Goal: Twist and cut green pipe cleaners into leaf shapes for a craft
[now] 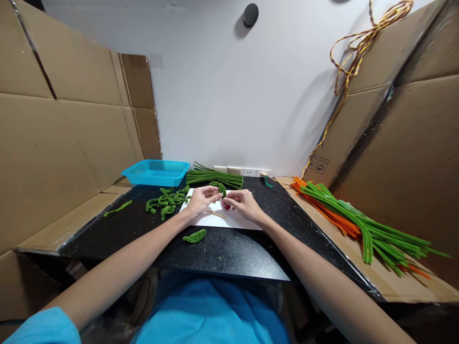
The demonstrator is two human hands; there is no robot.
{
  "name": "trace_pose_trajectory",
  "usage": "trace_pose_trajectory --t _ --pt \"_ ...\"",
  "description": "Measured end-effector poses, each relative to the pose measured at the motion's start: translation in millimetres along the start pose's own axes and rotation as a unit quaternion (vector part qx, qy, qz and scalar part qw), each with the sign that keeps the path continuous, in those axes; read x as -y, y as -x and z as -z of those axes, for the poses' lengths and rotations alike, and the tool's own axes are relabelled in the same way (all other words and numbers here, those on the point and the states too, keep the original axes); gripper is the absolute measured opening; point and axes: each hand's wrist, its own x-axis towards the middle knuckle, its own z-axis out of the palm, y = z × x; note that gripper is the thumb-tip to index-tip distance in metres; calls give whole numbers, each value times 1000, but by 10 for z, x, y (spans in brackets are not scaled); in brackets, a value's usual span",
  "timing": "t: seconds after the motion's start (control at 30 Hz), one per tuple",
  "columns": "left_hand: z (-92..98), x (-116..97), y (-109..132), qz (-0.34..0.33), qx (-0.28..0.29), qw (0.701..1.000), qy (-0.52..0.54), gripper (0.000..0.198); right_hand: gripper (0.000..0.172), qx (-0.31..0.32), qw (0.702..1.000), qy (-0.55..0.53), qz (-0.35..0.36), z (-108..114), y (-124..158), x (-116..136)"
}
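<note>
Left hand [202, 201] pinching fuzzy green leaf [222, 190] over white sheet [239, 221] — right hand [246, 204] curled close beside, cannot tell if gripping. Thin stick [217, 214] on sheet.

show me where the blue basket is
In the head view, the blue basket sits at back left of the table, beside long green stems and behind green loops.

A bright blue top [215, 310] with a matching sleeve [48, 327] leaves both forearms [143, 257] bare.

Passage runs right of the white sheet [238, 221]; green loops [168, 199] crowd its left.
</note>
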Motion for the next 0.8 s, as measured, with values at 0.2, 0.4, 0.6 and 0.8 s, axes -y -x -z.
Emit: trace_pose_trajectory --t 0.2,0.4,0.6,0.8 --pt "-2 -41 36 -8 22 999 -25 44 40 6 998 58 29 -10 20 51" --pt "-62 -113 76 -34 50 996 -60 34 37 -1 995 95 32 -8 22 64" --pt "-98 -118 81 -25 78 994 -67 25 33 1 994 106 27 -18 8 71" --pt "-112 -15 64 25 112 992 -49 13 27 -20 996 86 18 -53 -17 76"
